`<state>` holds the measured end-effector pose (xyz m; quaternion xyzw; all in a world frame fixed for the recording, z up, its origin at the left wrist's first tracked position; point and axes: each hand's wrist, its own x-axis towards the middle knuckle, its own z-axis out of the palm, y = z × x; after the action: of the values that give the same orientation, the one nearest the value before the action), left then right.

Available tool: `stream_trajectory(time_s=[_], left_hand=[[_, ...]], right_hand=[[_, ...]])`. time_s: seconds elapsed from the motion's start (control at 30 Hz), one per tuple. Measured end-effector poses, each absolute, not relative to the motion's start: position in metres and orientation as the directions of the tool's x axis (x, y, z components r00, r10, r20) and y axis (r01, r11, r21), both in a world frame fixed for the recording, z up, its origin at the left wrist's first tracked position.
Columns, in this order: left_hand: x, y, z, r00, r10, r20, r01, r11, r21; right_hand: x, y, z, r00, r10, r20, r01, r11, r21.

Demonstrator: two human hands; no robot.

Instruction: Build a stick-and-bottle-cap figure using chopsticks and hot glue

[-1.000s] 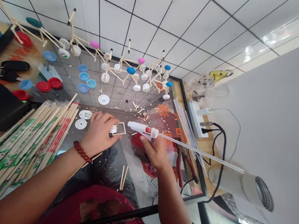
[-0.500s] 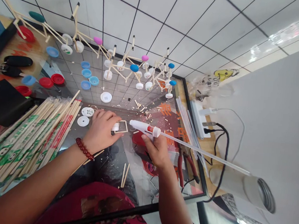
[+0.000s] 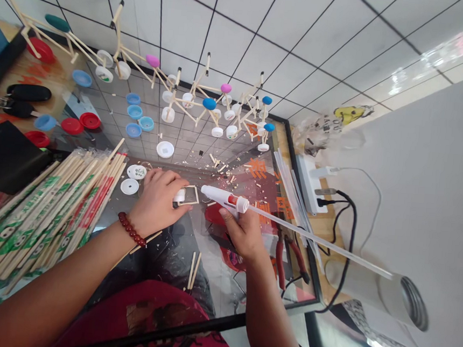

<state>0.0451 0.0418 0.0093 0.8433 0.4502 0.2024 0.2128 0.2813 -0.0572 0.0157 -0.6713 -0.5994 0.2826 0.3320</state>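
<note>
My left hand point(image 3: 156, 202), with a red bead bracelet at the wrist, presses down on a small square frame of wooden sticks point(image 3: 190, 195) with a white cap on it, on the glass table point(image 3: 167, 254). My right hand point(image 3: 243, 234) grips a white hot glue gun point(image 3: 226, 197), its nozzle pointing left and almost touching the frame. A long clear glue stick point(image 3: 318, 241) sticks out of the gun's back toward the right.
A heap of wrapped chopsticks point(image 3: 37, 216) lies at the left. Finished stick-and-cap models point(image 3: 205, 103) line the tiled wall, with loose bottle caps point(image 3: 135, 114) before them. Red pliers point(image 3: 278, 258), a power strip point(image 3: 307, 183) and a metal flask point(image 3: 383, 292) sit at the right.
Almost nothing differs: both hands keep their places, with the glue gun's nozzle staying at the stick frame. The view has shifted very slightly.
</note>
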Motion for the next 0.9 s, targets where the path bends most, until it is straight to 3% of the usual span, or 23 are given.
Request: stream_trajectory(time_s=[0.9], left_hand=[[0.0448,0.0420,0.0097,0.517,0.844,0.145,0.669,-0.503,0.547]], right_hand=[[0.2826,-0.0620,0.0141,0.166,0.986,0.004,0.622,-0.101,-0.776]])
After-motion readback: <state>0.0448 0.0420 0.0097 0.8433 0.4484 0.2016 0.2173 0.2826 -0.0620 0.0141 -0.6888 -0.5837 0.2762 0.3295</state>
